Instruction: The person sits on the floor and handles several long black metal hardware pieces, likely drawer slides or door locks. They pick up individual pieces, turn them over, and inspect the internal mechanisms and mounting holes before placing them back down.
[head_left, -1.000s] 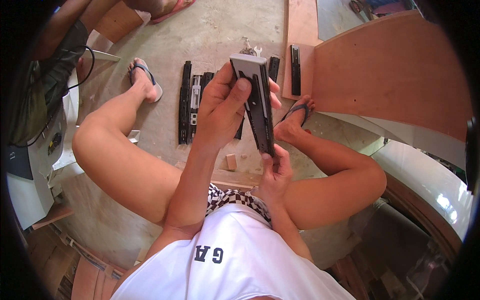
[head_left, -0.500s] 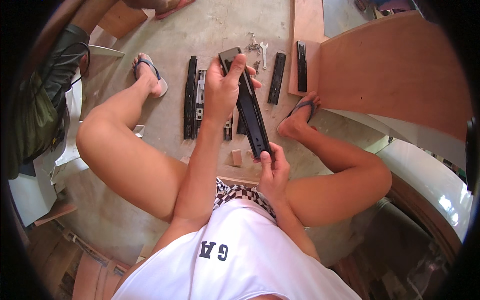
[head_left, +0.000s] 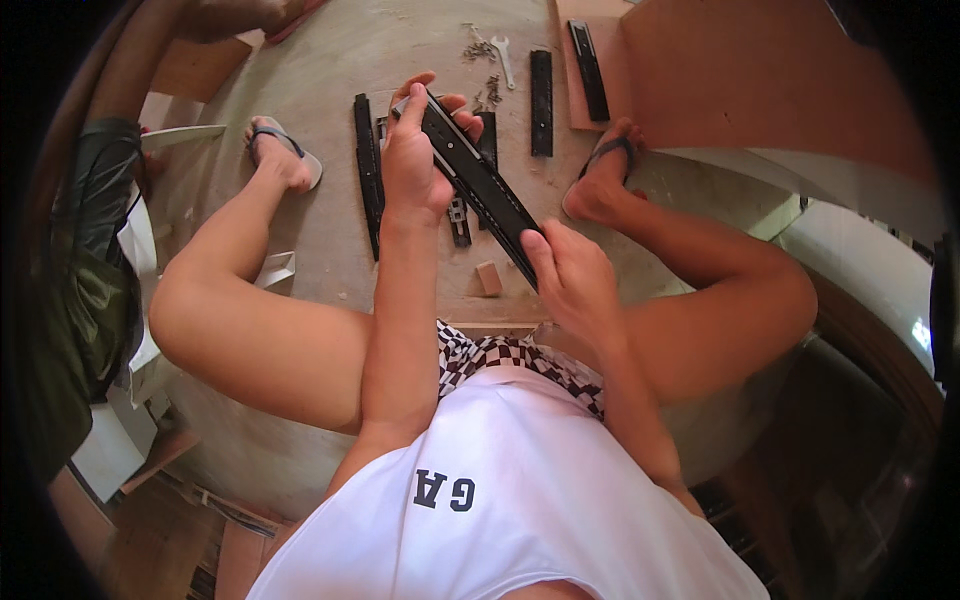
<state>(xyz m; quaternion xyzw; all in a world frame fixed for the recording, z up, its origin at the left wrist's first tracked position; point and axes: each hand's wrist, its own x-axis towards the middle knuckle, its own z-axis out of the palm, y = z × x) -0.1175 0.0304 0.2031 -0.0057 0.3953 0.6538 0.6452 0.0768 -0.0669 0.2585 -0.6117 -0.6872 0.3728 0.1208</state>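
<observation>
black metal drawer slide (head_left: 482,188) in both hands, a worker sits with knees apart over a pale floor (head_left: 328,240). the slide has just swung to a broader diagonal; the right hand (head_left: 575,268), closed around its lower end, has moved out to the right with it, while the left hand (head_left: 412,162) keeps its grip on the upper end, thumb along the edge. the turn appears to bring the long channelled face up to view; the piece remains in the air, and whether its sections are sliding cannot be told from here. below lie a long slide (head_left: 367,175) at left and a shorter slide (head_left: 541,103) at right, others partly blocked from sight by the left hand and the held piece. beyond rest a wrench (head_left: 503,62) and scattered screws (head_left: 479,48). a small wood block (head_left: 488,279) lies below the held slide, and another person's dark clothing (head_left: 85,330) crowds the left edge.
</observation>
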